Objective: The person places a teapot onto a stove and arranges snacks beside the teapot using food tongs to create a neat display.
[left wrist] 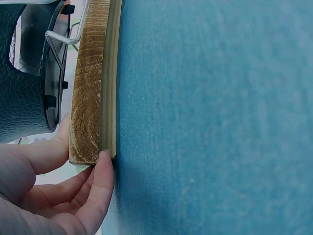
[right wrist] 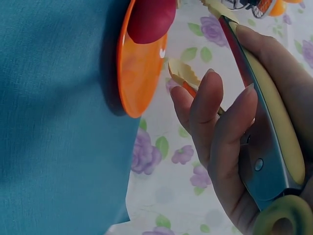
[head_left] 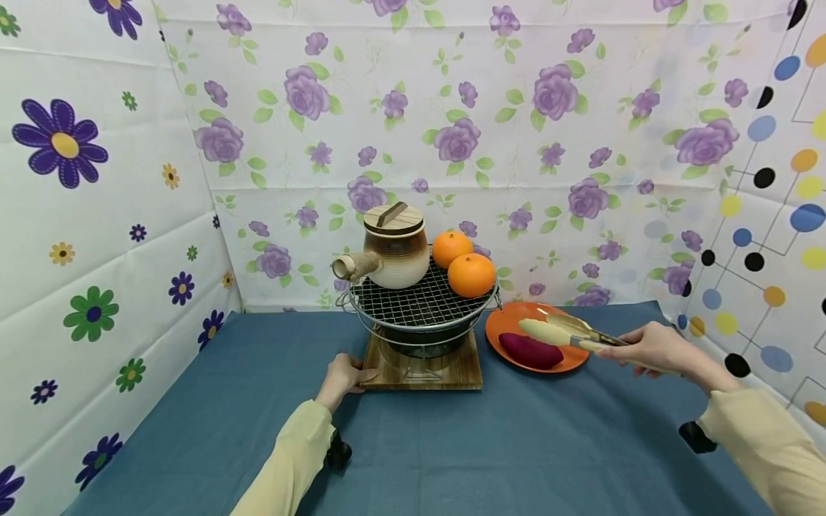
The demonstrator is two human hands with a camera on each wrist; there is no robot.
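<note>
My right hand holds a pair of cream-tipped tongs above an orange plate. On that plate lies a purple sweet potato; the tongs' arms stand apart with nothing seen between them. In the right wrist view, fingers and thumb wrap the tongs' metal and cream handle. My left hand grips the front left corner of a wooden board, thumb on top and fingertips at its edge and underside in the left wrist view. A dark stove with a wire grill stands on the board.
On the grill sit a clay teapot with a wooden lid and side handle, and two oranges. A blue cloth covers the table. Flowered sheets rise behind and at the left; a dotted sheet hangs at right.
</note>
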